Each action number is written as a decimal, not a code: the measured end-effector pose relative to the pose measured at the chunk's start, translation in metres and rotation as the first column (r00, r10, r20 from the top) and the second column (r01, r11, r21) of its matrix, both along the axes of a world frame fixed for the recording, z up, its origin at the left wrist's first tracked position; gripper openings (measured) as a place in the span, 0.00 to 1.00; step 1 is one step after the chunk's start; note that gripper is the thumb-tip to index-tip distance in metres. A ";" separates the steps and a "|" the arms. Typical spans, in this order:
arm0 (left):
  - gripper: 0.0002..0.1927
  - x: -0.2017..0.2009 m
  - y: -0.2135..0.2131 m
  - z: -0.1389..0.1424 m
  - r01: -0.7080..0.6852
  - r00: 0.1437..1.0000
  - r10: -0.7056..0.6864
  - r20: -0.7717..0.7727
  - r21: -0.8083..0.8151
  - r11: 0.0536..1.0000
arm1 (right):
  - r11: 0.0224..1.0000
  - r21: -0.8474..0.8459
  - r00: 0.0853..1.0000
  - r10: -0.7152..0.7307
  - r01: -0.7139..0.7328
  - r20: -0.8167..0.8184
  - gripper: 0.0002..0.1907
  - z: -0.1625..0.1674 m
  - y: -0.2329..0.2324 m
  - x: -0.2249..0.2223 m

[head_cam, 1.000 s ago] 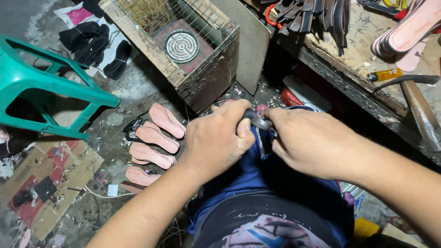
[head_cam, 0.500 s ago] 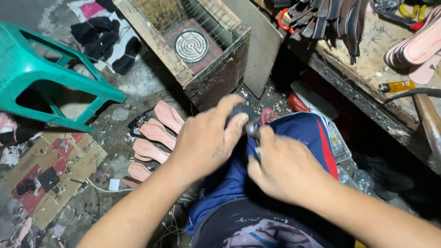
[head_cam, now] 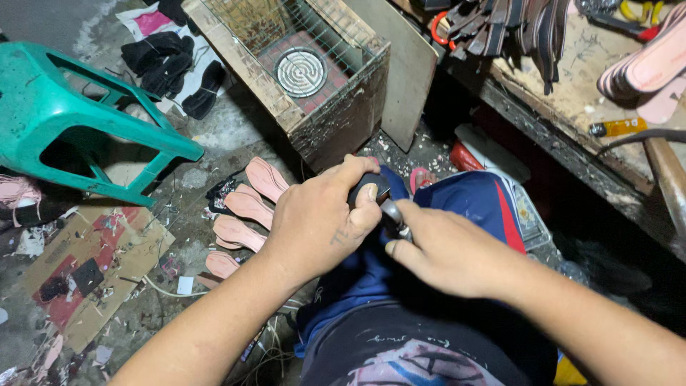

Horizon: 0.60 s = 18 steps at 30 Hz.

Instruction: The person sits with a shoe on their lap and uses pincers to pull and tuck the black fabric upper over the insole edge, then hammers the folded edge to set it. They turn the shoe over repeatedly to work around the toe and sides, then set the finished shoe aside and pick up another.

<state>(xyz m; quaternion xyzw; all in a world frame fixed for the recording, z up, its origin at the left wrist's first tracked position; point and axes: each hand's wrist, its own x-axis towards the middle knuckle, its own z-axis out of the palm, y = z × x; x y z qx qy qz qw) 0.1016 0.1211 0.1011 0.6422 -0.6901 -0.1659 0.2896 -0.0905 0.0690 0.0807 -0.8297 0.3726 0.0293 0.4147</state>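
My left hand [head_cam: 321, 221] is closed around a small dark piece [head_cam: 370, 188], probably a shoe part, held over my lap. Against that piece my right hand [head_cam: 446, 246] grips a metal tool [head_cam: 394, 218], most of which my fingers hide. Both hands meet above my blue shorts [head_cam: 475, 207]. On the dirty floor just left of my left hand lie several pink shoe insoles [head_cam: 246, 207].
A wooden box with a wire grid and a round heater coil [head_cam: 301, 71] stands ahead. A green plastic stool [head_cam: 78, 118] lies at left, over cardboard scraps [head_cam: 93, 275]. At right is a workbench [head_cam: 572, 93] with dark straps [head_cam: 511, 28], pink soles [head_cam: 654, 64] and a hammer handle [head_cam: 668, 179].
My hands have shifted left and lower in view as the camera moved. The right hand has drawn back toward my body while the left keeps its hold on the dark piece.
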 end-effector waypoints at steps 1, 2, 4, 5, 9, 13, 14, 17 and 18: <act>0.17 -0.001 0.001 -0.001 0.006 1.000 -0.006 0.009 0.003 1.000 | 1.000 -0.004 1.000 -0.004 0.004 -0.019 0.23 0.003 -0.002 -0.002; 0.17 -0.001 0.002 -0.003 0.012 1.000 -0.012 0.018 0.002 1.000 | 1.000 -0.014 0.999 -0.007 0.007 -0.038 0.25 0.006 -0.004 -0.004; 0.16 -0.003 0.002 -0.006 0.030 0.999 -0.029 0.037 -0.011 1.000 | 0.999 -0.054 0.999 0.005 -0.007 -0.049 0.25 0.012 -0.008 -0.011; 0.16 -0.004 0.003 -0.008 0.040 0.998 -0.040 0.047 -0.014 0.999 | 0.997 -0.069 0.998 0.013 -0.016 -0.055 0.25 0.014 -0.009 -0.015; 0.17 -0.006 0.003 -0.013 0.077 0.995 -0.069 0.070 -0.117 0.990 | 0.992 -0.123 0.993 -0.037 0.023 -0.112 0.20 0.001 -0.007 -0.020; 0.15 0.004 -0.008 -0.014 0.040 0.994 -0.037 0.106 -0.029 0.999 | 0.851 -0.462 0.947 -0.114 0.249 0.301 0.13 -0.040 0.000 0.018; 0.16 0.006 -0.013 -0.014 0.031 0.993 -0.027 0.114 -0.031 0.999 | 0.771 -0.546 0.900 -0.079 0.327 0.428 0.12 -0.047 0.002 0.024; 0.16 0.010 -0.021 -0.012 0.026 0.997 -0.025 0.075 -0.008 1.000 | 0.806 -0.506 0.941 -0.178 0.307 0.288 0.16 -0.046 0.007 0.026; 0.17 0.012 -0.021 -0.011 0.030 0.998 -0.030 0.054 0.002 1.000 | 0.881 -0.430 0.978 -0.150 0.199 0.147 0.18 -0.041 0.007 0.022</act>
